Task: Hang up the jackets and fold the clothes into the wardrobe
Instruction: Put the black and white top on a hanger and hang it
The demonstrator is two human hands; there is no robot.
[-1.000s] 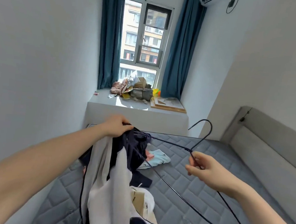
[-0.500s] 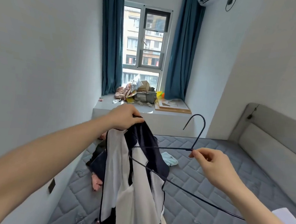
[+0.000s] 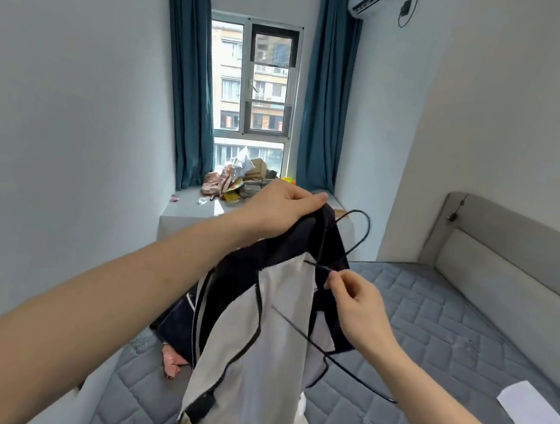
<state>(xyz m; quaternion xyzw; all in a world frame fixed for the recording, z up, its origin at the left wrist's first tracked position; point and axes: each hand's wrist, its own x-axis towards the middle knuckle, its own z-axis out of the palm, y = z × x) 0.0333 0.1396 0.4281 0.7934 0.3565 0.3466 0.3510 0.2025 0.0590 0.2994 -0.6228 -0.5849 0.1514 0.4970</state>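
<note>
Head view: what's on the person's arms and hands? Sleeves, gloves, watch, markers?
Nothing worn that shows. Both forearms are bare to the frame edge, with no sleeve in view. The left hand and right hand have no gloves, rings, watch, bands, cables or tracking markers visible. Upper arms are out of frame.

Below the left hand (image 3: 282, 208), the jacket (image 3: 260, 329) runs off the bottom edge. The wire hanger (image 3: 354, 239) partly vanishes behind its cloth beside the right hand (image 3: 358, 308). Windowsill clutter (image 3: 237, 180) beyond the left hand is too small to identify.
</note>
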